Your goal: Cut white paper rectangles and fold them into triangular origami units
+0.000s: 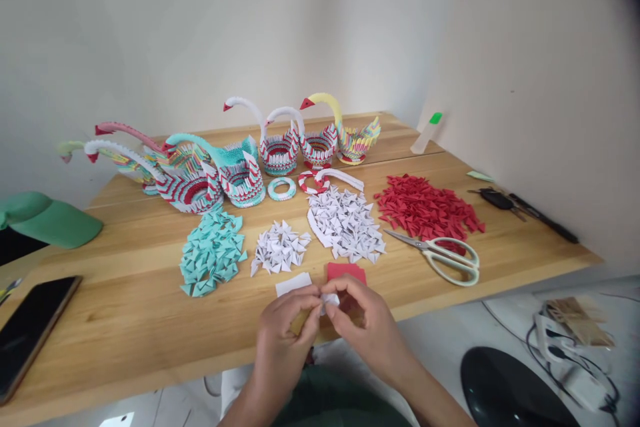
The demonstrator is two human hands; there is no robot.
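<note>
A small piece of white paper (330, 303), partly folded, is pinched between my two hands above the table's front edge. My left hand (287, 327) grips its left side with thumb and forefinger. On the other side, my right hand (367, 323) holds it with thumb and fingertips. Just beyond my hands lie a white paper sheet (293, 283) and a stack of red paper (347, 272). Farther back are piles of folded paper triangles: turquoise (213, 253), a small white pile (280, 247), a larger white pile (350, 223) and red (427, 207).
Several paper swans (280, 150) stand along the back. Scissors (440, 259) lie right, near the red pile. A phone (35, 330) is at the left edge, with a green cap (55, 220) behind it. Keys (497, 199) and a black pen-like stick (545, 218) lie far right.
</note>
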